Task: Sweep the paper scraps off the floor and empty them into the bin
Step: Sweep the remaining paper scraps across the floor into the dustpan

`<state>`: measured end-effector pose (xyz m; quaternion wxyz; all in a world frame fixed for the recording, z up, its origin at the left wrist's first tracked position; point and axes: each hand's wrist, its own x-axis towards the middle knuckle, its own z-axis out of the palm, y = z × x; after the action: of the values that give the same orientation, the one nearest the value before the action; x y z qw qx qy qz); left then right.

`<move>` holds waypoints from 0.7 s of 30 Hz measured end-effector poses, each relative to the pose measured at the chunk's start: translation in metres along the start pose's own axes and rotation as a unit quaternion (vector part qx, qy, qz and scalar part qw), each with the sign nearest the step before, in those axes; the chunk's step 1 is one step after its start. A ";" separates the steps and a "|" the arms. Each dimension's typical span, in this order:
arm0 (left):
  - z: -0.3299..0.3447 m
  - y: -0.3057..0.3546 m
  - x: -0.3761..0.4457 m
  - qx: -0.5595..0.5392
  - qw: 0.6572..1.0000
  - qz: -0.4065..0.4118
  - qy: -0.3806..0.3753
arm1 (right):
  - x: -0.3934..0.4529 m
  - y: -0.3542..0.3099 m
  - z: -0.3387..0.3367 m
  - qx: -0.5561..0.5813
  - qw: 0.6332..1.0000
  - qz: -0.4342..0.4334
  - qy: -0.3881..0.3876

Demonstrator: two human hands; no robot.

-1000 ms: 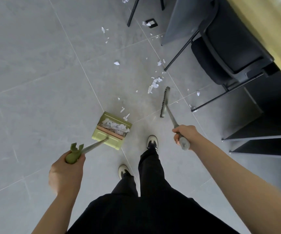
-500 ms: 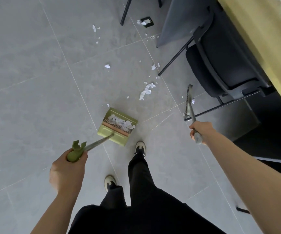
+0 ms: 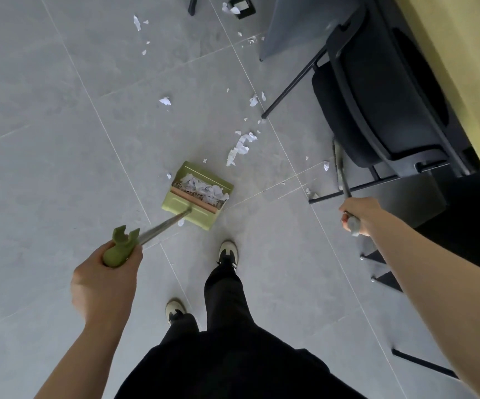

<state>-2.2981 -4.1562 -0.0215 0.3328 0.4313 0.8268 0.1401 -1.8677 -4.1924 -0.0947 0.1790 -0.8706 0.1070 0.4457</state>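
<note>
Paper scraps (image 3: 240, 148) litter the floor (image 3: 60, 139) beyond the dustpan (image 3: 197, 194), whose handle the left hand (image 3: 105, 279) grips; the right hand (image 3: 358, 214) clasps the broom (image 3: 340, 168) beside it.

One green dustpan (image 3: 197, 194) ahead of the left hand (image 3: 105, 279), one broom (image 3: 341, 172) gripped by the right hand (image 3: 358, 213), one black chair (image 3: 377, 102) beyond that hand, two shoes (image 3: 227, 251), many paper scraps (image 3: 240, 146) on the floor (image 3: 46, 139) between the hands, too many to count
</note>
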 end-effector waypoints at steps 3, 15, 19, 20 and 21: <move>0.005 0.008 0.006 0.002 1.000 0.000 -0.001 | -0.002 -0.006 0.003 -0.006 1.000 0.007 -0.020; 0.002 0.017 0.011 -0.007 1.000 -0.007 0.009 | -0.036 -0.038 0.017 0.094 0.987 0.040 -0.127; 0.000 0.017 0.008 -0.005 1.000 -0.015 0.010 | -0.052 -0.046 0.012 0.079 0.982 0.057 -0.160; -0.001 0.016 0.008 -0.005 1.000 -0.016 0.012 | -0.056 -0.048 0.008 0.082 0.980 0.065 -0.172; -0.002 0.016 0.006 -0.006 1.000 -0.016 0.013 | -0.059 -0.051 0.003 0.081 0.977 0.072 -0.184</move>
<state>-2.2917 -4.1419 -0.0146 0.3273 0.4137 0.8370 0.1455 -1.8862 -4.1432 -0.0369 0.2332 -0.7466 0.1702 0.5994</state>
